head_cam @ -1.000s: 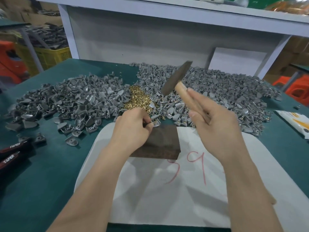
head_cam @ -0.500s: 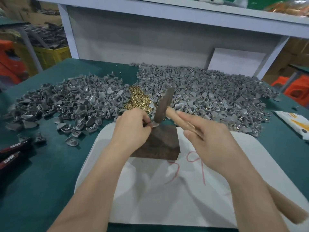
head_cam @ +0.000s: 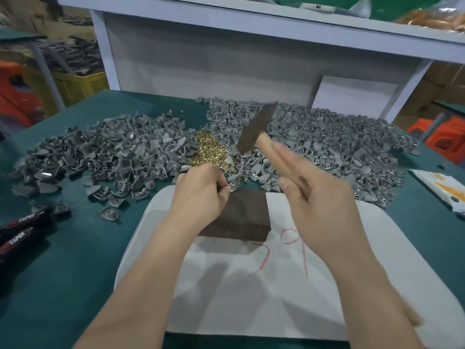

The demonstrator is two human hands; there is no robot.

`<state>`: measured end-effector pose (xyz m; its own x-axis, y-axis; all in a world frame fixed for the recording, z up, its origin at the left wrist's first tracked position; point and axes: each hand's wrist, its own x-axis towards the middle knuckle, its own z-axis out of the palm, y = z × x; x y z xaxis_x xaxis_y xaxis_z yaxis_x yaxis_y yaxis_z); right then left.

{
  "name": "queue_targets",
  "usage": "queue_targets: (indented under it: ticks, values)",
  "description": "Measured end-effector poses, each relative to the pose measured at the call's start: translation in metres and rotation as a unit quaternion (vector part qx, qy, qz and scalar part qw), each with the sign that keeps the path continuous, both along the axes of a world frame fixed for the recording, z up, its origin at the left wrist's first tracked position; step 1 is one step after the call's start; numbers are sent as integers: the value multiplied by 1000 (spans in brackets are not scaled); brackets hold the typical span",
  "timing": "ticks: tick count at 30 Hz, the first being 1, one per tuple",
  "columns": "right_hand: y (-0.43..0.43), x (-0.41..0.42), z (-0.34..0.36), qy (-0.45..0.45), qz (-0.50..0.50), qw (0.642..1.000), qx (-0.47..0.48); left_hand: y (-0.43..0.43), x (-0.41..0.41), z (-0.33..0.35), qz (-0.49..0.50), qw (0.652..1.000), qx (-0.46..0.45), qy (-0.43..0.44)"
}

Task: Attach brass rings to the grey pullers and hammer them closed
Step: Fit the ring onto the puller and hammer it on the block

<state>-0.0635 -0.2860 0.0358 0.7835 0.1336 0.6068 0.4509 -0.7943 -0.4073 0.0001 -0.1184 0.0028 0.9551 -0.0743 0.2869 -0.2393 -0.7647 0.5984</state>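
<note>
My left hand (head_cam: 201,192) pinches a small grey puller (head_cam: 232,188) with a brass ring against the far left corner of a dark metal block (head_cam: 241,217). My right hand (head_cam: 319,197) grips the wooden handle of a hammer (head_cam: 256,129), whose dark head is raised and blurred above the block. A heap of brass rings (head_cam: 208,152) lies just beyond my left hand, between two big piles of grey pullers, the left pile (head_cam: 105,157) and the right pile (head_cam: 327,142).
The block sits on a white board (head_cam: 251,298) marked with red numbers, on a green table (head_cam: 63,260). Black "TAPER" packets (head_cam: 22,227) lie at the left edge, a white packet (head_cam: 445,190) at the right. A grey shelf frame (head_cam: 226,59) stands behind.
The hammer struck down onto the puller on the block half a second ago and has swung back up. My left hand has stayed at the block's corner.
</note>
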Motion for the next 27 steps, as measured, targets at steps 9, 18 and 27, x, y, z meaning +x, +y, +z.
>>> queue_targets:
  ticks: [9, 18, 27]
  values:
    - [-13, 22, -17, 136, -59, 989, -3, 0, 0, 1, 15, 1000, 10, 15]
    - [-35, 69, -52, 329, -109, 936, 64, 0, 4, -1, 9, 999, -31, 17]
    - [5, 61, -26, 174, -10, 982, 76, 1, 8, -5, -26, 993, -110, -14]
